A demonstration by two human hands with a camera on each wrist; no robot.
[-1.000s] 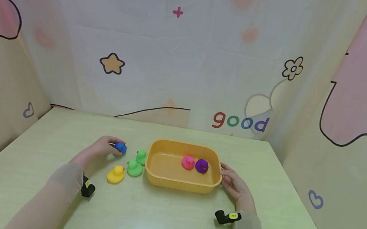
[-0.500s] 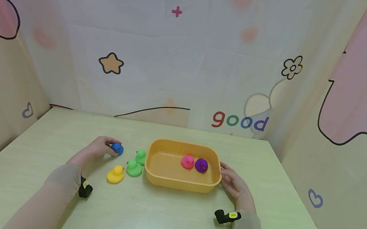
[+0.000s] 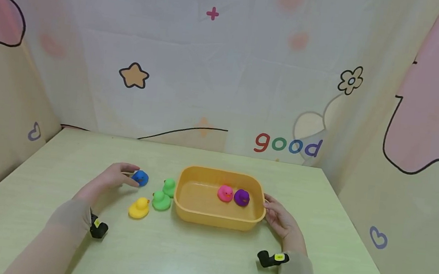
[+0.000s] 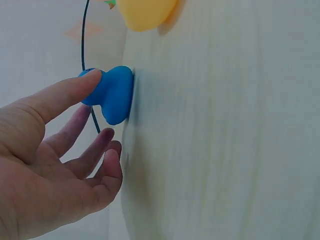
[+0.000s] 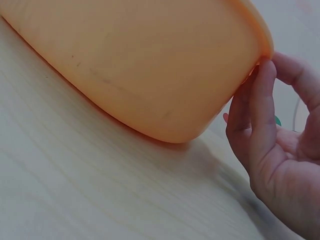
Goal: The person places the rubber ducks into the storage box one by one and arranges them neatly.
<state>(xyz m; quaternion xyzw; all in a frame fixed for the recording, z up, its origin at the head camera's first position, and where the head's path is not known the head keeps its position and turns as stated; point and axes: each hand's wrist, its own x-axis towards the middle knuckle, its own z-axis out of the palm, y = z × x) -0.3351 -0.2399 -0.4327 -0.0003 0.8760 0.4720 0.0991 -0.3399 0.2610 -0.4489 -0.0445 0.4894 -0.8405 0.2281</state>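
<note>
A blue rubber duck (image 3: 141,178) stands on the table at the left, its base against the tabletop. My left hand (image 3: 116,176) is around its near side, with thumb and fingers spread loosely. In the left wrist view the thumb overlaps the head of the blue duck (image 4: 117,95), and the other fingers are bent beneath and apart from it. My right hand (image 3: 281,219) holds the right end of a yellow plastic basin (image 3: 210,220). Its fingertips are at the rim in the right wrist view. Inside the basin sit a pink duck (image 3: 225,194) and a purple duck (image 3: 241,198).
Two green ducks (image 3: 161,201) stand against or close to the basin's left side. A yellow duck (image 3: 139,208) is nearer the front, between the left forearm and the green ones. Printed cloth walls (image 3: 227,66) enclose the table (image 3: 198,260) at the back and sides.
The blue duck shifted slightly left and came to rest on the table. My left hand then loosened and drew back left from it. The right hand and basin stayed put.
</note>
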